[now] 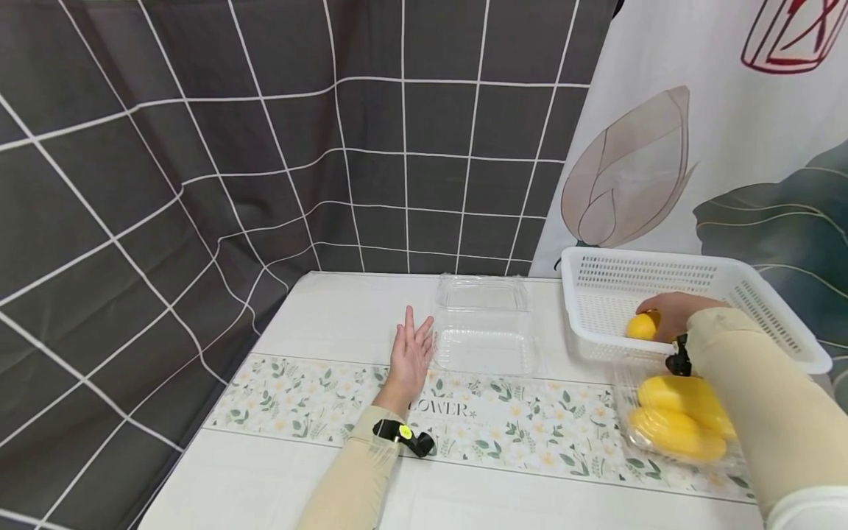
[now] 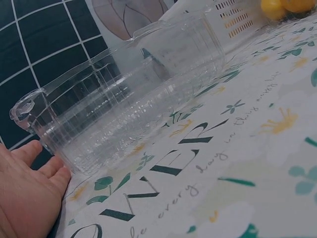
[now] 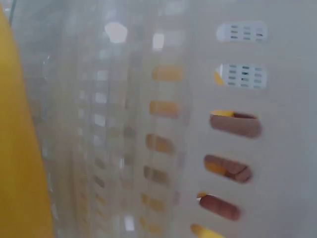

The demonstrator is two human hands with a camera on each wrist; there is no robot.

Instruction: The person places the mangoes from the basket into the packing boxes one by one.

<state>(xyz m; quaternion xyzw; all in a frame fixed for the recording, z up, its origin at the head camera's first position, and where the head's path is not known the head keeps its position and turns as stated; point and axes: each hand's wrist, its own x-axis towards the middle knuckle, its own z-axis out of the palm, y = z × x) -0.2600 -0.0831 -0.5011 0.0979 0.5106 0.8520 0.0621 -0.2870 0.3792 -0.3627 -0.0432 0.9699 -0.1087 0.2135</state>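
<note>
My left hand [image 1: 412, 358] lies beside an open clear plastic clamshell box [image 1: 486, 350], fingers straight and spread, fingertips at its left edge. In the left wrist view those fingers [image 2: 57, 171] meet the near end of the box. Inside the white basket [image 1: 576, 324], my right hand [image 1: 679, 313] grips a smooth yellow fruit [image 1: 641, 326]; its exact kind is not clear. Through the basket's slots, the right wrist view shows curled fingers [image 3: 235, 125] with yellow around them. Most of that hand is hidden there by the basket wall.
A second clear box [image 1: 626, 434] with several long yellow fruits [image 1: 676, 434] stands in front of the basket, under the right forearm. A floral strip [image 1: 318, 397] crosses the white table. Dark gridded cloth [image 1: 437, 132] hangs behind.
</note>
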